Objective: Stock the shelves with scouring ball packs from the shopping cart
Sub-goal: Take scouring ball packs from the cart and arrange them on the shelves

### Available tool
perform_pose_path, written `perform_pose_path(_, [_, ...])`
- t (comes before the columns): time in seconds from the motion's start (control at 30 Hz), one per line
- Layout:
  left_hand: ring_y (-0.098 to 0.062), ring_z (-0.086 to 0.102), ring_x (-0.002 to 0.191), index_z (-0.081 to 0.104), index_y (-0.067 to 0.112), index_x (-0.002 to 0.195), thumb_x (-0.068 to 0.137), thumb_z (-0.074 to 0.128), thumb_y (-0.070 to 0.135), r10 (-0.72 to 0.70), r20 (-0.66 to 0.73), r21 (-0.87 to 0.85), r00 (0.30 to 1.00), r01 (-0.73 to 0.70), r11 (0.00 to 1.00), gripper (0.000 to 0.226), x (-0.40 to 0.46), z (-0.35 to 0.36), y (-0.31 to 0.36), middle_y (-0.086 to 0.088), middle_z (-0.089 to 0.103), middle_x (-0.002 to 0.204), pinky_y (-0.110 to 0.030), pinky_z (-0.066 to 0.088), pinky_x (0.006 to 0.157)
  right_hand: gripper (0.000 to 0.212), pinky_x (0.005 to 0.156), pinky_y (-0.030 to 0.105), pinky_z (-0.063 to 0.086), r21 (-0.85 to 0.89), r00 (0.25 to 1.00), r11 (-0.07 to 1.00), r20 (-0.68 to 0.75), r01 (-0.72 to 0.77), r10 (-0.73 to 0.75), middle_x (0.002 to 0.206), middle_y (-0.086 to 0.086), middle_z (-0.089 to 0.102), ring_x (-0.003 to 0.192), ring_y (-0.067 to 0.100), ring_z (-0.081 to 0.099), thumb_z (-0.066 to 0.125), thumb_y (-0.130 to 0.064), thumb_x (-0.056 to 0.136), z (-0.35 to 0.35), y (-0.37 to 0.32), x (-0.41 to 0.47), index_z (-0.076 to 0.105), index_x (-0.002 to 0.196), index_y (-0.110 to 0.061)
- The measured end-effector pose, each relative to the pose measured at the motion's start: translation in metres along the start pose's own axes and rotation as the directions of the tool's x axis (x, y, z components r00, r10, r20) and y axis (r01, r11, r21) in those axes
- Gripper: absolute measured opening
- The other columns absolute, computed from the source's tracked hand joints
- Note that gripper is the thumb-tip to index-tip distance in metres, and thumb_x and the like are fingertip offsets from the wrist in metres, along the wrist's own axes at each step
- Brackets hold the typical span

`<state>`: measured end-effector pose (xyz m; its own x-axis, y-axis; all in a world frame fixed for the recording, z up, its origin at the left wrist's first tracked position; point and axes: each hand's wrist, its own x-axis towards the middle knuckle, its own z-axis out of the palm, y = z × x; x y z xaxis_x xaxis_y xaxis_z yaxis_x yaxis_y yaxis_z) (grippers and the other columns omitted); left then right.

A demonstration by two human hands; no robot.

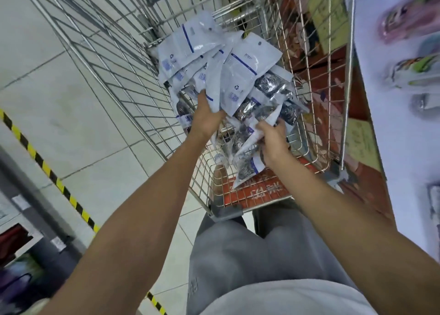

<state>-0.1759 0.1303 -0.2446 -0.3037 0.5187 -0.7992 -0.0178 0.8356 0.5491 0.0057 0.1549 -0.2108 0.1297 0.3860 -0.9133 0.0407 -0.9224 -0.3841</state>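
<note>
A wire shopping cart (pixel 316 114) stands in front of me, holding a heap of scouring ball packs (pixel 240 76), white pouches with blue stripes and dark steel balls showing through. My left hand (pixel 207 117) grips a fanned bunch of these packs by their lower edges and lifts them above the heap. My right hand (pixel 273 138) is closed on other packs lower in the cart, near its near end. A red printed panel (pixel 257 190) lines the cart's near wall.
A white shelf edge (pixel 390 124) with blurred packaged goods runs along the right. Tiled floor (pixel 59 88) lies to the left, crossed by a yellow-black hazard stripe (pixel 47 169). A low shelf unit (pixel 21 231) sits at the lower left. My grey trousers fill the bottom centre.
</note>
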Motion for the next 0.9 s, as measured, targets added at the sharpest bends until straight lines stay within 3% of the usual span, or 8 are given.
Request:
perform_pose_path(0.1, [-0.004,0.072,0.078,0.04,0.024,0.148,0.094,0.064,0.002,-0.084,0.06,-0.122,0.995,0.09,0.988,0.063,-0.034,-0.018,0.012,0.008,0.074,0.098,-0.02,0.057,0.057,0.034,0.093,0.047,0.056,0.295,0.967,0.948,0.251,-0.116,0.04,0.116,0.018,0.061,0.098,0.031,0.061,0.05,0.004,0.093,-0.02,-0.022,-0.029,0.046,0.126,0.0])
perform_pose_path(0.2, [-0.02,0.071,0.11,0.045,0.006,0.149,0.085,0.054,-0.01,-0.118,0.159,-0.217,0.98,0.152,0.964,0.067,-0.08,-0.038,0.033,-0.012,0.07,0.123,-0.04,0.061,0.092,0.024,0.088,0.044,0.055,0.309,0.911,0.934,0.412,-0.179,0.038,0.104,0.01,0.063,0.095,0.029,0.059,0.059,-0.008,0.087,-0.041,-0.044,-0.063,0.055,0.11,-0.006])
perform_pose_path(0.33, [-0.039,0.063,0.108,0.049,0.001,0.137,0.089,0.055,-0.008,-0.116,0.234,-0.36,0.965,0.197,0.912,0.049,-0.145,-0.057,0.055,-0.024,0.064,0.12,-0.063,0.048,0.104,0.088,0.107,0.057,0.049,0.184,0.89,0.979,0.456,-0.091,-0.004,0.133,0.018,0.064,0.124,0.038,0.061,0.09,-0.033,0.069,-0.066,-0.065,-0.106,0.053,0.144,-0.006])
perform_pose_path(0.5, [-0.032,0.072,0.104,0.067,0.009,0.123,0.089,0.073,-0.001,0.037,0.269,-0.39,0.962,0.073,0.918,0.036,-0.218,-0.062,0.085,-0.014,0.078,0.11,-0.049,0.06,0.09,0.122,0.113,0.059,0.044,-0.024,0.924,0.992,0.367,0.123,-0.106,0.156,0.015,0.048,0.141,0.037,0.048,0.095,-0.035,0.061,-0.089,-0.082,-0.16,0.03,0.162,-0.014])
perform_pose_path(0.6, [-0.045,0.063,0.123,0.065,0.003,0.13,0.087,0.075,-0.001,0.053,0.263,-0.379,0.963,0.052,0.924,0.045,-0.249,-0.061,0.092,-0.026,0.07,0.127,-0.064,0.048,0.108,0.092,0.112,0.06,0.045,-0.06,0.926,0.983,0.35,0.174,-0.142,0.145,0.014,0.061,0.134,0.036,0.056,0.089,-0.024,0.076,-0.11,-0.082,-0.191,0.043,0.155,-0.013])
perform_pose_path(0.7, [-0.045,0.064,0.118,0.061,-0.004,0.135,0.08,0.079,0.005,0.031,0.321,-0.373,0.947,0.096,0.923,0.059,-0.274,-0.061,0.097,-0.032,0.064,0.134,-0.066,0.046,0.108,0.048,0.1,0.042,0.055,-0.161,0.916,0.936,0.313,0.313,-0.253,0.108,-0.007,0.079,0.105,0.014,0.073,0.084,-0.02,0.084,-0.132,-0.072,-0.227,0.064,0.127,-0.016])
perform_pose_path(0.83, [-0.041,0.064,0.103,0.068,-0.008,0.126,0.085,0.078,0.009,0.045,0.42,-0.348,0.907,0.116,0.93,0.046,-0.297,-0.062,0.094,-0.031,0.066,0.12,-0.057,0.055,0.095,0.047,0.067,0.026,0.06,0.048,0.919,0.939,0.191,0.341,-0.344,0.097,0.0,0.081,0.082,0.014,0.077,0.086,-0.021,0.079,-0.168,-0.033,-0.263,0.069,0.122,-0.011])
perform_pose_path(0.9, [-0.042,0.069,0.099,0.076,-0.002,0.114,0.084,0.08,0.012,0.08,0.458,-0.307,0.885,0.073,0.949,0.033,-0.307,-0.06,0.093,-0.028,0.071,0.117,-0.053,0.061,0.085,0.045,0.069,0.035,0.062,0.201,0.93,0.929,0.136,0.311,-0.341,0.104,0.012,0.08,0.087,0.027,0.078,0.088,-0.026,0.074,-0.19,-0.007,-0.276,0.076,0.116,-0.015])
